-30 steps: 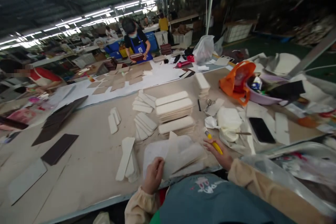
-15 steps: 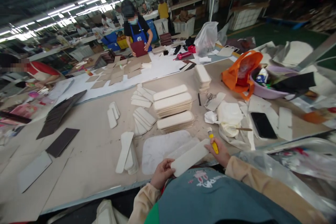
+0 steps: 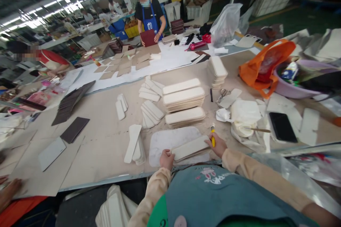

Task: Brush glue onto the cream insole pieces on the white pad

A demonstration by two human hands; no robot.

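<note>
A long cream strip with rounded corners point(image 3: 190, 147) lies low over a pale translucent sheet point(image 3: 160, 142) at the table's front edge. My left hand point(image 3: 167, 159) pinches its left end. At the strip's right end, my right hand point(image 3: 217, 144) grips the edge and also holds a small yellow-handled tool point(image 3: 213, 141), its pale tip pointing up; I cannot make out its exact kind. Just behind the sheet stand stacks of similar cream strips point(image 3: 185, 116). More strips lie fanned out point(image 3: 151, 113) and in a loose pile point(image 3: 134, 145) to the left.
Right of my hands are an open tub of white paste point(image 3: 243, 130) with a stick, a black phone point(image 3: 282, 127) and scissors point(image 3: 225, 93). An orange bag point(image 3: 262, 67) and a purple basin point(image 3: 290, 90) stand behind. Dark panels point(image 3: 74, 130) lie left. A co-worker point(image 3: 150, 17) stands across the table.
Both hands have lowered the cream strip from near my apron onto the sheet, away from my body. My view has shifted, and another person's hand now shows at the lower left.
</note>
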